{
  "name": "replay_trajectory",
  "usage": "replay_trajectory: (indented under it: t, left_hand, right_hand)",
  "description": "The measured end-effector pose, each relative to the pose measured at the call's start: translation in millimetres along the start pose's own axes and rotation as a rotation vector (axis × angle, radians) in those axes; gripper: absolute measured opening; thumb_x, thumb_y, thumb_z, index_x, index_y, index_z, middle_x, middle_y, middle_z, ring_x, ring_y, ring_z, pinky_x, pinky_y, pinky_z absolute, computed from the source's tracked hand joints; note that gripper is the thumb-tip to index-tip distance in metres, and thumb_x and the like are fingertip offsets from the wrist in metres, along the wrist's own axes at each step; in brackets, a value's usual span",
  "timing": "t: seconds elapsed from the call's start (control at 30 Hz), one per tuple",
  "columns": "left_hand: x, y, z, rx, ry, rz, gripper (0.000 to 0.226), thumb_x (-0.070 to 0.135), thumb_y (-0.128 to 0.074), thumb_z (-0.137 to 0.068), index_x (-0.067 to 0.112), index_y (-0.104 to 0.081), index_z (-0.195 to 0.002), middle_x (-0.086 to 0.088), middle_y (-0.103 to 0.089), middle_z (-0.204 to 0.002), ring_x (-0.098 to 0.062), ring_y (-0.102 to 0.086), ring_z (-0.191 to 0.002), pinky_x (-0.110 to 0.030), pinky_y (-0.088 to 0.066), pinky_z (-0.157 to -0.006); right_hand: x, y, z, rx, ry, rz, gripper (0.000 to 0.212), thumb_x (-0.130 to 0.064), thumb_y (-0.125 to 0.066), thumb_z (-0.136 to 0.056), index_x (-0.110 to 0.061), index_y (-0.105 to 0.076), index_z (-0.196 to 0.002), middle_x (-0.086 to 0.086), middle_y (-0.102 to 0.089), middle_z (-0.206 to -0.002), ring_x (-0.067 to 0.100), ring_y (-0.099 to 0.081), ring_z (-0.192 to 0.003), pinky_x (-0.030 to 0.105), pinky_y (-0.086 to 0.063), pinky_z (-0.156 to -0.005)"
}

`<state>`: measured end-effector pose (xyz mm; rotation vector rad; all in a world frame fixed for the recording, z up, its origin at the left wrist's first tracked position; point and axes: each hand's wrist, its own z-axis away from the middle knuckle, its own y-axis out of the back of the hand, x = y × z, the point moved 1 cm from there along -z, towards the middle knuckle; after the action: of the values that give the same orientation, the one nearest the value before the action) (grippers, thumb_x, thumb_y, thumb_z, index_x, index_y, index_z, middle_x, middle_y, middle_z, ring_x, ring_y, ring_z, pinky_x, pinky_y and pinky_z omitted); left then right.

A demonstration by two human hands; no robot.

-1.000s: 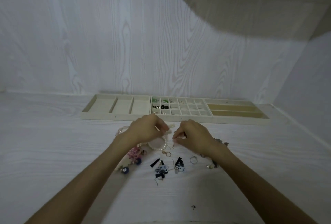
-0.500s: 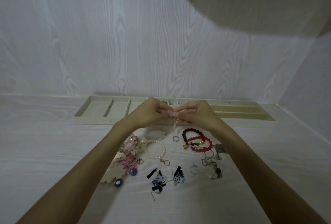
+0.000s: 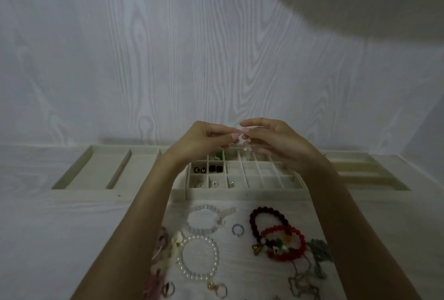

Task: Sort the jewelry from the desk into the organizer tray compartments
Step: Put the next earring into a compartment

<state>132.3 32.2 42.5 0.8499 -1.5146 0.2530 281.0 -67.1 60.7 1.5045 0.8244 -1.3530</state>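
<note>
Since half a second back, both hands have lifted and carried forward — they were low over the tray's front rim, and now hang above its small-cell grid, with the whole jewelry pile uncovered behind them.

Head view, organizer tray [image 3: 237, 194] as landmark:

- Left hand [image 3: 201, 142] and right hand [image 3: 276, 142] meet fingertip to fingertip above the middle grid. Both are curled in a pinch around one small clear, pale piece [image 3: 246, 148], which dangles just below the fingertips over the far cells. What kind of piece it is, too small and blurred to say.
- Inside the tray's grid, left side: a cell with two black studs bearing white marks [image 3: 200, 169], next to it a cell with two plain black studs [image 3: 215, 168]; something green [image 3: 218, 155] in the row beyond; small silvery pieces [image 3: 214, 183] in the front row.
- Long empty-looking slots run to the left of the grid; tan-lined slots to the right, partly hidden by the right forearm.
- On the desk [image 3: 48, 239], near side of the tray: clear bead bracelet [image 3: 204, 219] closest to the rim, pearl bracelet [image 3: 199, 260] with a gold clasp further toward the person, a silver ring [image 3: 237, 229] between them and the dark red bracelet [image 3: 268, 224], which overlaps a bright red bracelet [image 3: 287, 243] with charms.
- Silvery chains [image 3: 307, 278] lie just right of the red pair — tangled.
</note>
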Motion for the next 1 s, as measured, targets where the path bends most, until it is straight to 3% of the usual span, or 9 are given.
replay_trajectory:
  t: [0.17, 0.3, 0.37, 0.47, 0.6, 0.7, 0.87, 1.0]
  left_hand:
    - [-11.0, -4.3, -30.3, 0.054, -0.004, -0.023, 0.023, 0.016, -0.063, -0.089, 0.013, -0.071, -0.11, 0.003, -0.072, -0.095, 0.007, -0.065, -0.072, -0.003, -0.046, -0.063]
    - [-12.1, -5.4, -47.1, 0.055, -0.027, -0.122, 0.024, 0.018, -0.064, -0.088, 0.012, -0.071, -0.11, 0.001, -0.071, -0.1, 0.003, -0.065, -0.079, -0.003, -0.047, -0.068]
    - [-16.0, -9.5, -56.1, 0.075, -0.024, -0.158, 0.024, 0.021, -0.066, -0.087, 0.015, -0.071, -0.109, 0.0, -0.071, -0.104, -0.003, -0.065, -0.089, -0.01, -0.05, -0.079]
    - [-24.8, -17.8, -64.6, 0.166, -0.036, -0.197, 0.018, 0.025, -0.069, -0.084, 0.024, -0.074, -0.101, 0.005, -0.072, -0.099, -0.007, -0.066, -0.093, -0.032, -0.052, -0.092]
    - [-32.6, -24.6, -64.2, 0.237, -0.027, -0.314, 0.011, 0.032, -0.073, -0.079, 0.031, -0.075, -0.089, 0.014, -0.072, -0.081, -0.002, -0.067, -0.082, -0.033, -0.055, -0.084]
    - [-36.4, -26.2, -62.2, 0.208, 0.012, -0.375, 0.021, 0.043, -0.076, -0.074, 0.03, -0.076, -0.09, 0.015, -0.07, -0.073, -0.001, -0.066, -0.078, -0.031, -0.055, -0.078]
    - [-42.1, -25.4, -63.9, 0.175, 0.045, -0.415, 0.03, 0.054, -0.074, -0.07, 0.031, -0.076, -0.089, 0.013, -0.072, -0.079, -0.003, -0.066, -0.082, -0.035, -0.055, -0.081]
    - [-48.1, -25.8, -65.8, 0.173, 0.056, -0.445, 0.027, 0.053, -0.074, -0.072, 0.034, -0.076, -0.091, 0.015, -0.073, -0.087, -0.006, -0.066, -0.087, -0.037, -0.055, -0.085]
  right_hand:
    - [11.3, 9.7, -30.4, -0.016, -0.026, -0.016, 0.028, -0.013, -0.066, -0.085, -0.019, -0.062, -0.113, 0.008, -0.07, -0.108, 0.019, -0.068, -0.099, 0.03, -0.053, -0.09]
    - [13.5, 19.7, -40.3, 0.055, 0.002, 0.13, 0.031, -0.009, -0.068, -0.084, -0.017, -0.064, -0.114, 0.01, -0.069, -0.106, 0.023, -0.068, -0.098, 0.032, -0.055, -0.088]
    - [17.8, 23.3, -41.7, 0.132, 0.007, 0.181, 0.027, -0.007, -0.069, -0.082, -0.014, -0.066, -0.108, 0.012, -0.07, -0.1, 0.026, -0.068, -0.095, 0.032, -0.056, -0.085]
    - [27.0, 26.0, -45.4, 0.222, 0.041, 0.225, 0.02, -0.005, -0.073, -0.078, -0.011, -0.07, -0.097, 0.011, -0.071, -0.092, 0.022, -0.07, -0.084, 0.027, -0.058, -0.078]
    - [34.5, 27.5, -50.7, 0.257, 0.082, 0.337, 0.013, -0.006, -0.075, -0.074, -0.015, -0.072, -0.084, 0.008, -0.071, -0.081, 0.018, -0.067, -0.071, 0.024, -0.053, -0.065]
    - [43.2, 25.8, -52.9, 0.257, 0.072, 0.326, 0.013, -0.009, -0.077, -0.073, -0.015, -0.07, -0.081, 0.009, -0.072, -0.078, 0.012, -0.065, -0.061, 0.024, -0.05, -0.058]
    - [54.7, 20.0, -57.2, 0.241, 0.112, 0.318, 0.013, -0.012, -0.079, -0.072, -0.012, -0.072, -0.082, 0.006, -0.071, -0.071, 0.003, -0.061, -0.053, 0.019, -0.047, -0.055]
    - [62.9, 15.6, -60.8, 0.31, 0.164, 0.433, 0.011, -0.019, -0.082, -0.07, -0.014, -0.073, -0.074, 0.0, -0.071, -0.067, 0.006, -0.067, -0.061, 0.015, -0.051, -0.058]
